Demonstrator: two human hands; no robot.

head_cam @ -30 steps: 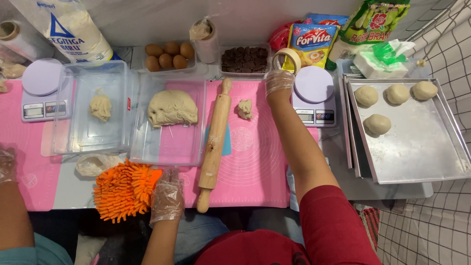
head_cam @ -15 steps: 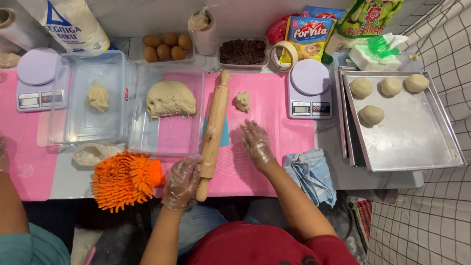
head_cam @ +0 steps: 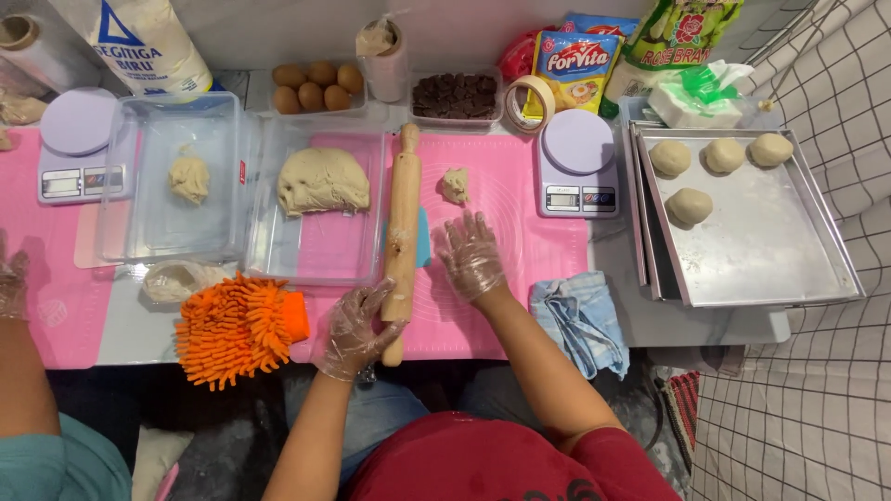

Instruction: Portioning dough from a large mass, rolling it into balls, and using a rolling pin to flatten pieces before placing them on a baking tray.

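Observation:
Both my hands wear clear plastic gloves. My left hand [head_cam: 355, 329] rests against the near end of a wooden rolling pin [head_cam: 402, 223] that lies lengthwise on the pink mat [head_cam: 506, 223]. Its fingers curl around the handle. My right hand [head_cam: 471, 260] lies flat on the mat with fingers spread, just right of the pin and holding nothing. A small lump of dough [head_cam: 454, 185] sits on the mat beyond my right hand. A larger dough mass [head_cam: 322, 181] lies in a clear plastic tray [head_cam: 320, 260] left of the pin.
A metal baking tray [head_cam: 770, 250] at right holds several dough balls. A lilac scale [head_cam: 577, 172], blue cloth [head_cam: 580, 315], orange mitt [head_cam: 237, 325], eggs [head_cam: 317, 85], chocolate tub [head_cam: 455, 96], tape roll [head_cam: 529, 102], packets and a second clear tray [head_cam: 148, 227] surround the mat. Another person's gloved hand [head_cam: 11, 283] is at far left.
My right hand came back from the scale at the far right and now lies flat on the mat. My left hand moved from the table edge onto the rolling pin's near end.

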